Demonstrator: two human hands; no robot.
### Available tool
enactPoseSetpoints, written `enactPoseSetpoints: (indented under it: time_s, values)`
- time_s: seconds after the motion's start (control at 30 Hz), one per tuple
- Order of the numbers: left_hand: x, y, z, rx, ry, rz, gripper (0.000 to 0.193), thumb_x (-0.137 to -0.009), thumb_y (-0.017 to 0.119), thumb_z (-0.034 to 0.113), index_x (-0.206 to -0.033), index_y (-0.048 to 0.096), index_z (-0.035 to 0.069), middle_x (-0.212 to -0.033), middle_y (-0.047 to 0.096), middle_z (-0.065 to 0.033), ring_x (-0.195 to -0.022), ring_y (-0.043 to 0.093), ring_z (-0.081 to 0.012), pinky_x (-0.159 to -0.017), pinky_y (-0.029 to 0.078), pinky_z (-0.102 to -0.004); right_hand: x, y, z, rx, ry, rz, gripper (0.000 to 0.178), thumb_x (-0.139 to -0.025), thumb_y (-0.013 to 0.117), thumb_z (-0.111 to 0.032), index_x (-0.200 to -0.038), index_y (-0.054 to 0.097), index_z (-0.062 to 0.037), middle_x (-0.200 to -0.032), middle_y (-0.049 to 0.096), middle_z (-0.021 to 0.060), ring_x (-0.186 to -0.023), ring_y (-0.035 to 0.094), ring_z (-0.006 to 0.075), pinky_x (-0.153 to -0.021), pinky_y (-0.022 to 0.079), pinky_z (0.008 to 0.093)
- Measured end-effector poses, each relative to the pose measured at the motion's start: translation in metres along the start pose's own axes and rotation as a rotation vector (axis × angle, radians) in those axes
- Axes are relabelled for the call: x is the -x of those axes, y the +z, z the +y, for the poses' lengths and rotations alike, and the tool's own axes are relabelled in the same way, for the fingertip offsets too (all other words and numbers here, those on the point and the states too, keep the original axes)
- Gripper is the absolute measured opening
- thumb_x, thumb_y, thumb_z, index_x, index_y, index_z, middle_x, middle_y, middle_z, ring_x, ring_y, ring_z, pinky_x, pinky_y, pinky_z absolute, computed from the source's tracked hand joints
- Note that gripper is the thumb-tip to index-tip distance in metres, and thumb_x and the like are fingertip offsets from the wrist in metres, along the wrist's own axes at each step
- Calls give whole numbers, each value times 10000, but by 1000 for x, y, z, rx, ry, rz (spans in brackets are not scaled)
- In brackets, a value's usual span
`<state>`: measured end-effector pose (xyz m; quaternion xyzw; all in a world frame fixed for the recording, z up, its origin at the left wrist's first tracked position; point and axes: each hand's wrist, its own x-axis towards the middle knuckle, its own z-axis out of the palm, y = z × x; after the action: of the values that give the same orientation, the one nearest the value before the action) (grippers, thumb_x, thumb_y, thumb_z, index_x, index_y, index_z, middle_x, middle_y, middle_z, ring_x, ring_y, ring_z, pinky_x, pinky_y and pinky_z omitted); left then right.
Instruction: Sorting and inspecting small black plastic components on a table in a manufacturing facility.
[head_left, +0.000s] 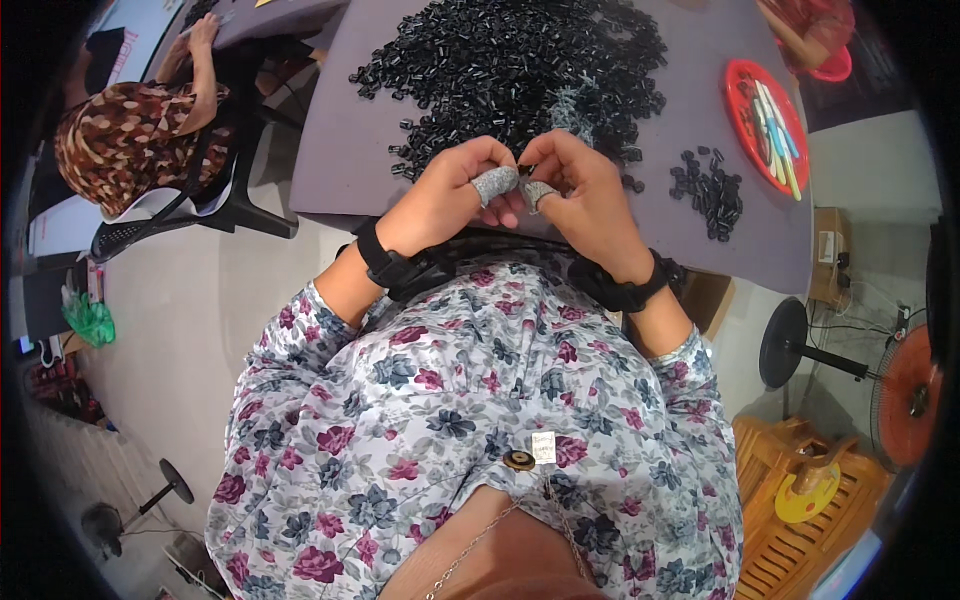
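Observation:
Close together at the near edge of the table, both my hands pinch a small black piece (525, 171) between their fingertips. Grey covers wrap the thumbs of my left hand (448, 190) and my right hand (585, 190). Fingers hide most of the piece, so its exact shape cannot be made out. Just beyond my hands spreads a large heap of small black plastic parts (500, 75). Some grey shreds (572, 108) lie on the heap's right side. A smaller pile of black parts (710, 195) sits to the right of my right hand.
A red oval basket (738, 120) with several long-handled tools stands on the purple-grey table (335, 150) at right. Another person (140, 140) sits at the left; a red sleeve (825, 30) shows far right. An orange fan (908, 395) and yellow plastic chair (780, 530) are at lower right.

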<state>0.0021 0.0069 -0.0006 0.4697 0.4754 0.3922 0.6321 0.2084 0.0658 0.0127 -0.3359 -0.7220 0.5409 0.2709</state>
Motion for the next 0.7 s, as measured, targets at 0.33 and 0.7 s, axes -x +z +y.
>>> enactPoseSetpoints:
  time_s: [0.33,0.7]
  values:
    - [2,2,7,44,28,25,121,-1081,458,69,-1128,562,27,-965,714,-85,-846,723,-150,-757,580,-266,3,7,11,-131,-66,93,327,-791,593,49,-1102,654,-30,-839,653,22,-742,601,79,-663,485,250]
    - [2,3,5,97,-1,-10,104,-1092,482,85,-1118,563,25,-961,714,-74,-845,716,-140,-749,579,-261,4,4,10,-107,-62,83,327,-787,604,42,-1100,659,-33,-835,654,19,-747,606,77,-673,491,249]
